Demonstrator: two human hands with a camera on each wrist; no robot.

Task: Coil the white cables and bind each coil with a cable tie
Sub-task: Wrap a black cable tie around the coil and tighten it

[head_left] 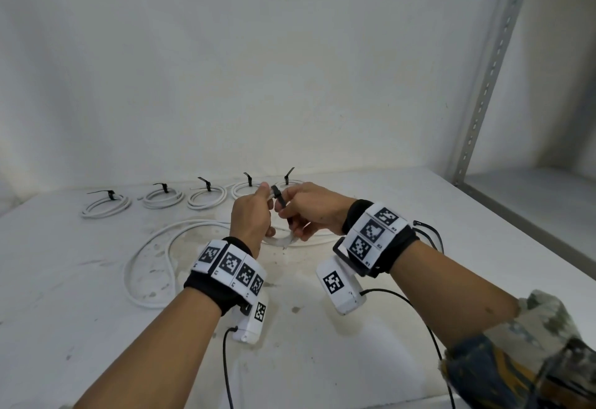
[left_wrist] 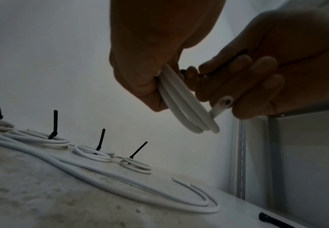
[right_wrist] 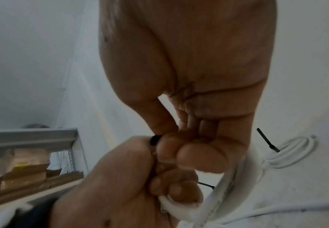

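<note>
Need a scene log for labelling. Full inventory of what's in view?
bound coils: five, white, each with a black tie, in a row at the back of the table
coil in hand: one, white, held up between both hands
cable tie: one, black, at the top of the held coil, between the fingers
loose cables: white, uncoiled on the table near the hands; count unclear
spare tie: black, on the table at right
table: one, white, stained
shelf upright: one, grey, slotted, right
left hand: grips the coil
right hand: pinches the tie
</note>
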